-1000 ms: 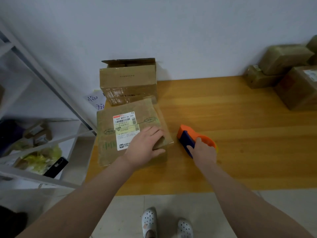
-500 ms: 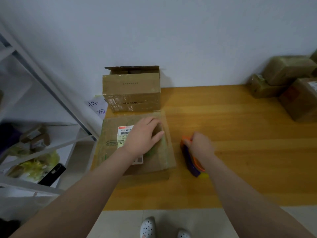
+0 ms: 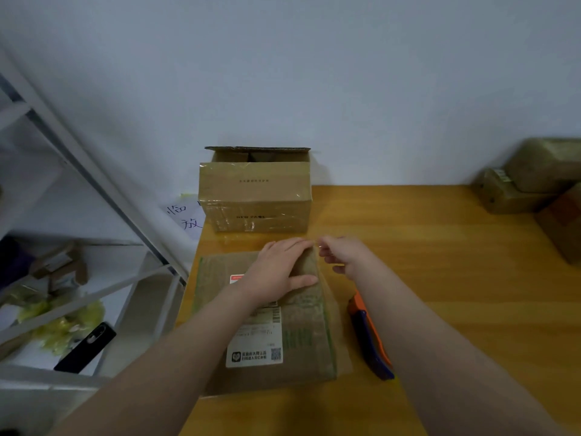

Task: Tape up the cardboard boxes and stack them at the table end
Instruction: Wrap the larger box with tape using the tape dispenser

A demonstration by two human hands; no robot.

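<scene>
Nearest to us, our two bare forearms reach out over the near edge of the wooden table [image 3: 440,278]. Under them lies the flat cardboard box [image 3: 298,341], closed, at the left end of the table, with a white shipping label [image 3: 254,347] on its top face. Just right of this box the orange and blue tape dispenser [image 3: 366,335] lies on the table. Neither hand touches it, and our right forearm hides part of it.

Our left hand [image 3: 279,272] rests flat on the far part of the box top, fingers straight and spread, the thumb pointing right. Our right hand [image 3: 345,256] hangs just beside the box's far right corner, close to the left fingertips, its fingers curled (there is a faint glint near them, but we cannot tell whether they pinch anything).

Beyond the hands a taller cardboard box [image 3: 254,196] stands against the wall, its top flaps open and its front glossy with tape. A handwritten paper note [image 3: 185,215] shows at its left. At the far right end of the table several wrapped boxes [image 3: 534,177] are piled together. Off to the left stands a white metal shelf [image 3: 103,191], with a dark phone [image 3: 85,347] on a lower level.
</scene>
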